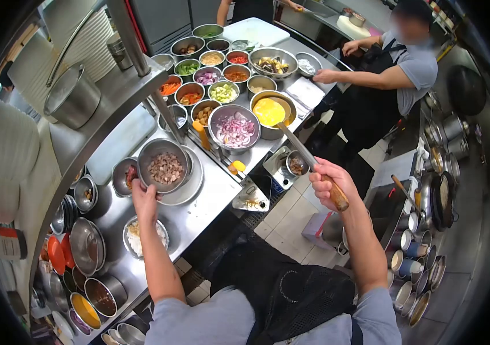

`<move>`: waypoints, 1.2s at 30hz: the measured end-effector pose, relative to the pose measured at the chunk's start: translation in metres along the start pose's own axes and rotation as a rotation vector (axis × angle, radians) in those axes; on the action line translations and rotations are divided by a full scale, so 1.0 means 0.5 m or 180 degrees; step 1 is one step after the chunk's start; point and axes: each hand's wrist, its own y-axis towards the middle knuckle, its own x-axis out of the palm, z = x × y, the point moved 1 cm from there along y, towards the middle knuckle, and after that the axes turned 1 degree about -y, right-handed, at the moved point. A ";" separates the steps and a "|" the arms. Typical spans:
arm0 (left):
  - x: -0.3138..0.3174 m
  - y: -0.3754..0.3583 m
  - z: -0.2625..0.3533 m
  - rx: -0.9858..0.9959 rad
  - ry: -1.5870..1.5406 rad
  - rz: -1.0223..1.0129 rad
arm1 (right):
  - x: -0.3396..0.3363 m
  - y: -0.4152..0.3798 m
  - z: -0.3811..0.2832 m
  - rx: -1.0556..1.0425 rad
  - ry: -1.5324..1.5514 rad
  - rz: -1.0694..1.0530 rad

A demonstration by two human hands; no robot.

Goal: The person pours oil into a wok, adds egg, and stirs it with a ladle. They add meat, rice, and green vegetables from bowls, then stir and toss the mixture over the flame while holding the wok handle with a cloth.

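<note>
My left hand [144, 198] grips the rim of a metal bowl [148, 154], tilted towards me, with diced meat [167, 168] in it. A smaller bowl [122, 177] with reddish pieces sits right beside that hand, and a white plate [190, 192] lies partly under the tilted bowl. My right hand [330, 183] is closed around the wooden handle of a long ladle [298, 141]. Its far end reaches into a metal pot [270, 133] of bright yellow liquid [268, 111] that looks like beaten egg. A bowl of rice [136, 238] stands below my left wrist.
Several bowls of chopped vegetables, such as sliced onion [236, 129], crowd the counter beyond. A steel shelf [98, 115] with a metal bucket [73, 95] arches over the left side. A co-worker [386, 75] stands far right, one hand at a small bowl [308, 64]. Stoves and pans line the right.
</note>
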 end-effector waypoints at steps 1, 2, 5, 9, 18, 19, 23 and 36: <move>-0.002 -0.019 0.025 -0.0003 0.0018 -0.0013 | -0.002 -0.006 0.009 -0.0042 0.0082 0.0002; 0.002 -0.044 0.051 0.0035 -0.0126 -0.0090 | -0.003 -0.011 0.015 -0.0037 0.0106 0.0009; 0.019 -0.102 0.085 -0.0003 -0.0309 -0.0381 | 0.003 -0.030 0.027 -0.0212 -0.0062 0.0053; 0.057 -0.159 0.067 -0.0319 -0.0390 -0.1136 | -0.002 -0.048 0.031 -0.0324 -0.0035 0.0090; 0.223 -0.259 -0.047 -0.1061 -0.0736 -0.2121 | -0.029 -0.047 0.061 -0.0501 0.0051 0.0035; 0.243 -0.270 -0.044 -0.1102 -0.0735 -0.2115 | -0.031 -0.047 0.064 -0.0533 0.0001 0.0039; 0.307 -0.289 -0.068 -0.1089 -0.0578 -0.2182 | -0.033 -0.048 0.072 -0.0614 0.0005 0.0103; 0.625 -0.191 -0.144 -0.1383 -0.0968 -0.1801 | -0.105 -0.284 0.167 -0.0881 0.0936 -0.0278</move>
